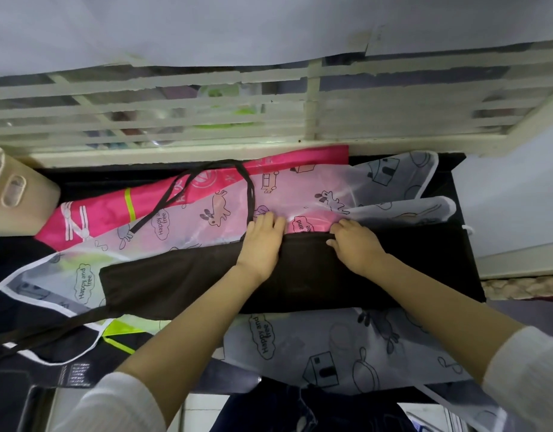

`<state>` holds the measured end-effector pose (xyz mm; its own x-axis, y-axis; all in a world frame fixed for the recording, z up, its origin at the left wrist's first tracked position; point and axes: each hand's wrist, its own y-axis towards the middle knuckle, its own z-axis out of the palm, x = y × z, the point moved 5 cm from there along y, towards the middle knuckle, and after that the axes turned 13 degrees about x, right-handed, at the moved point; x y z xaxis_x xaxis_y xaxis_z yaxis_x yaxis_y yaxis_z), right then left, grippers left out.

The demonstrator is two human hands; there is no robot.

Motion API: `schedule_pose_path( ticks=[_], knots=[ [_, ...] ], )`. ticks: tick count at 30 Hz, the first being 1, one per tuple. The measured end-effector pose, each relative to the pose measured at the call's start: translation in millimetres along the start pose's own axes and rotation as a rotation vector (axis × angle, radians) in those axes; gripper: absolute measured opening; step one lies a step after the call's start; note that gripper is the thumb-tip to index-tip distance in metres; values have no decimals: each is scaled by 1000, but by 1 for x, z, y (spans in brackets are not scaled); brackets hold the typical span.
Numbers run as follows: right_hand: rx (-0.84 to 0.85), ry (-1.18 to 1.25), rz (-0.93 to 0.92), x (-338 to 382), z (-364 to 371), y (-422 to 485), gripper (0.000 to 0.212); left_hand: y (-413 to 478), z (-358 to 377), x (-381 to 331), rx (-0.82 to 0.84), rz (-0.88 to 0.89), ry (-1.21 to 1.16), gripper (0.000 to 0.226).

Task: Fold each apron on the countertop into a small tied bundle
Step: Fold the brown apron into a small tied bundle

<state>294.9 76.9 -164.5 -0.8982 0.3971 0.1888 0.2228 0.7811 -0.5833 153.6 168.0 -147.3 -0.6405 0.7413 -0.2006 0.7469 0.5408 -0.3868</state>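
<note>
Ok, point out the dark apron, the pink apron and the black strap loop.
dark apron (pixel 191 275): head view, left half of the folded strip.
pink apron (pixel 107 216): head view, left end, between white print and green stripe.
black strap (pixel 144 221): head view, loop's lower left run.

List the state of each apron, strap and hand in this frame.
Black apron: folded into a long band, untied.
Clear apron: spread out, unfolded.
Pink apron: laid out under the clear one.
Strap: loose loop.
Left hand: flat, pressing black apron.
Right hand: gripping its top edge.
</note>
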Motion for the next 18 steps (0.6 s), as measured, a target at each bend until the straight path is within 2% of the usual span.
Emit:
schedule_pose_path(
  ticks=[3,6,8,11,14,16,18],
  knots=[
    [-16,-44,22,2,2,0,34,-16,5,-20,-44,48,2,35],
    [-63,-119,17,5,4,-5,33,-36,29,-34,59,58,37,44],
    [-120,-152,20,8,7,-14,42,-38,40,-32,135,51,31,48],
    [-212,-124,-138,18,21,-37,58,-34,41,-27,204,90,-75,51],
    [21,-207,-243,32,60,-62,64,-35,40,-27,257,133,-200,55],
    [229,-212,-172,28,83,-73,71,-44,41,-28,262,150,-197,53],
    [278,-218,-110,25,84,-76,66,-57,46,-28,236,162,-102,52]
  ],
)
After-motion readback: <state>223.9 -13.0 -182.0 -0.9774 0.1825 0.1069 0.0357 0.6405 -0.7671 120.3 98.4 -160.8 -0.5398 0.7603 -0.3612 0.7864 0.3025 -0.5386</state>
